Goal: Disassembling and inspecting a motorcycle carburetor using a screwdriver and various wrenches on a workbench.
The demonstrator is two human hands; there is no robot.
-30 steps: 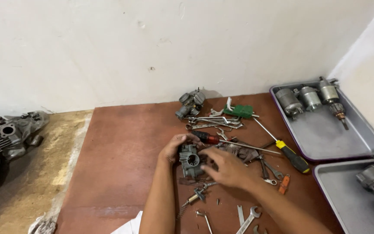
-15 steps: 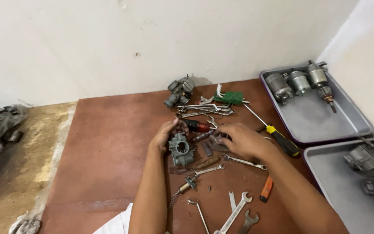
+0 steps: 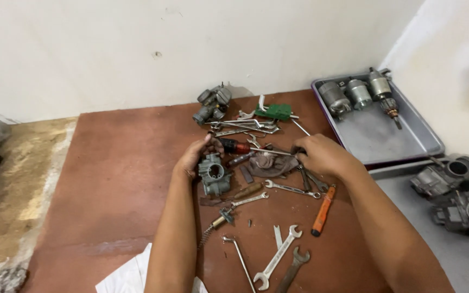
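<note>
My left hand grips a small grey carburetor that rests on the brown mat. To its right, my right hand is closed among the tool pile on a thin metal shaft. That shaft runs back to a red-handled screwdriver. A grey rag lies between my two hands. I cannot tell what else is under my right palm.
A second carburetor and a green tool lie near the wall. Wrenches and an orange-handled screwdriver lie in front. A metal tray holds motor parts. More carburetors sit far right.
My right hand has left the carburetor and moved right into the tool pile. My left hand stays on the carburetor. The view has shifted, so everything sits lower left.
</note>
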